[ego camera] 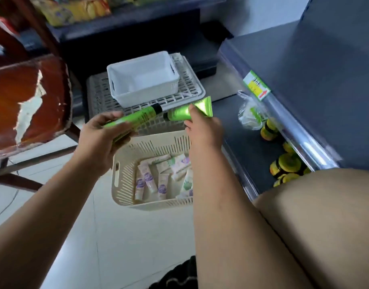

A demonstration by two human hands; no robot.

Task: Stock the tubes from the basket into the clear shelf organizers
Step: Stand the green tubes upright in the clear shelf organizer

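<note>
L hand point(102, 138): fingers curled round a long green tube point(137, 117), held up above the basket point(125, 163), over its far-left corner. The black cap end sticks out past the fingers. There is more green under the palm, maybe a 2nd tube, can't tell. My guess: this hand is a parking spot, so more tubes get carried in one trip.

R hand point(204, 128): thumb and fingers pinch a shorter green tube point(179, 113) near its middle, above the basket's far-right corner. Its cap points at the L tube's cap and they nearly touch. The flat end points away from the basket, toward the shelf side. I think it is held by the middle so it can be turned and slid in flat end or cap first.

The basket sits on the floor under both hands, close by so each grab is short. Inside lie lots of small white tubes w/ purple and green prints point(150, 180), so plenty are left to stock.

Just past the basket is a gray slotted tray point(192, 88) w/ a white bin point(141, 80) on top, nothing seen inside.

R of the basket is a dark low shelf point(242, 147) w/ yellow-lid jars point(288, 161), a plastic bag point(250, 113) and a price tag point(256, 85) on the shelf above. Can't spot any clear organizers.

L of the basket is a brown chair point(29, 97) w/ a torn seat.
</note>
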